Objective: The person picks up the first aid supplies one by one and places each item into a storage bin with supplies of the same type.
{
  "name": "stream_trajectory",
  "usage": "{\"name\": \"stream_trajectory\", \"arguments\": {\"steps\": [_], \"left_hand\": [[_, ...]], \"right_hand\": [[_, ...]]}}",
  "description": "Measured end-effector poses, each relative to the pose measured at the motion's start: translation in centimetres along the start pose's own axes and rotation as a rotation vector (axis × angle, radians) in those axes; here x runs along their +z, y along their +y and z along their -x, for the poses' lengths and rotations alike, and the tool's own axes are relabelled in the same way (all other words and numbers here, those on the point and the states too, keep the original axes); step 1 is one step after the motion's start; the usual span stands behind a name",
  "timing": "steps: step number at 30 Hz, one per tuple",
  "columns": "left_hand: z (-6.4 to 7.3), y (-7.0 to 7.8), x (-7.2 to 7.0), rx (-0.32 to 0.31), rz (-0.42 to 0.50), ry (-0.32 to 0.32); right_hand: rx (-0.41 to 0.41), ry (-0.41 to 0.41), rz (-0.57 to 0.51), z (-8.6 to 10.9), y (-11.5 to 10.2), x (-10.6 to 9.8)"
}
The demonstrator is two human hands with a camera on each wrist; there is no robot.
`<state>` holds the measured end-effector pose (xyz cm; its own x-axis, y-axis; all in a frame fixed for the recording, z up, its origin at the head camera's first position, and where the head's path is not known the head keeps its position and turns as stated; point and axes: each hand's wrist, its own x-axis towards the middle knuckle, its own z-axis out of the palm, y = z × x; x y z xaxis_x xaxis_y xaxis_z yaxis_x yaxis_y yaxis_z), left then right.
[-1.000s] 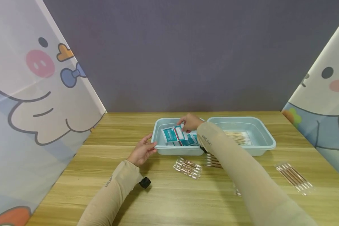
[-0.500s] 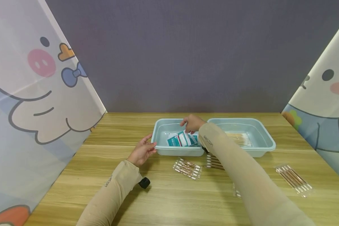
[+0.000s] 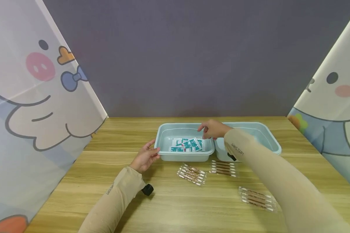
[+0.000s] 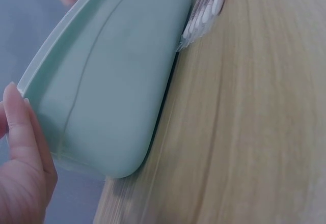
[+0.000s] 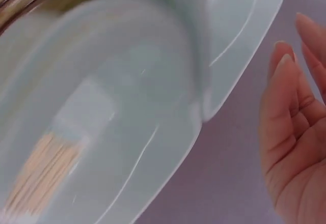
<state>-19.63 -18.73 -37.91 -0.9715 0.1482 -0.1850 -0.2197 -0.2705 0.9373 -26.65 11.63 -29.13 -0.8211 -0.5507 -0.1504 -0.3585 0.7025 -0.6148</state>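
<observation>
My left hand [image 3: 145,158] holds the front left corner of a pale blue plastic tray [image 3: 183,157], with the thumb at its rim. Inside lie several teal and white sachets [image 3: 189,145], some overlapping. My right hand [image 3: 215,128] hovers over the side where this tray meets a second pale blue tray [image 3: 265,137]. Its fingers are loosely bent with nothing between them. In the right wrist view, a pack of wooden-stick cotton swabs [image 5: 43,168] lies in the second tray; my right forearm hides it from the head view.
On the wooden table [image 3: 175,207], in front of the trays, lie clear packs of brown-stick swabs: one at left [image 3: 192,174], another pack [image 3: 223,168] beside it, and a nearer pack [image 3: 258,199] partly by my right sleeve. A dark panel [image 3: 192,64] stands behind.
My right hand has let go of a sachet, which now lies among the others in the left tray. It has moved rightward, toward the second tray. The left hand stays at the corner.
</observation>
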Motion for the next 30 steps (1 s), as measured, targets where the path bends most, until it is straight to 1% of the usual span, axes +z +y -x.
{"name": "stream_trajectory", "arguments": {"steps": [4,11,16,20,23,26,30], "left_hand": [[0.1,0.2,-0.1,0.008,0.009,0.006],[0.2,0.3,-0.3,0.007,0.011,0.007],[0.2,0.4,-0.4,0.019,0.020,-0.004],[0.2,0.5,-0.5,0.026,0.031,-0.009],[0.2,0.5,-0.5,0.029,0.034,-0.012],[0.2,0.6,-0.5,0.033,0.032,-0.011],[0.3,0.7,-0.5,0.034,0.036,-0.003]], "right_hand": [[-0.007,0.011,0.001,1.9,1.2,-0.9],[-0.025,0.051,-0.051,5.3,4.0,-2.0],[-0.018,0.073,-0.036,7.9,5.5,-2.6],[-0.002,0.051,-0.044,9.9,6.6,-3.1],[0.026,0.029,-0.066,11.2,7.7,-3.5],[0.045,0.012,-0.081,12.7,9.0,-4.0],[0.076,0.017,-0.078,14.9,11.0,-4.7]]}}
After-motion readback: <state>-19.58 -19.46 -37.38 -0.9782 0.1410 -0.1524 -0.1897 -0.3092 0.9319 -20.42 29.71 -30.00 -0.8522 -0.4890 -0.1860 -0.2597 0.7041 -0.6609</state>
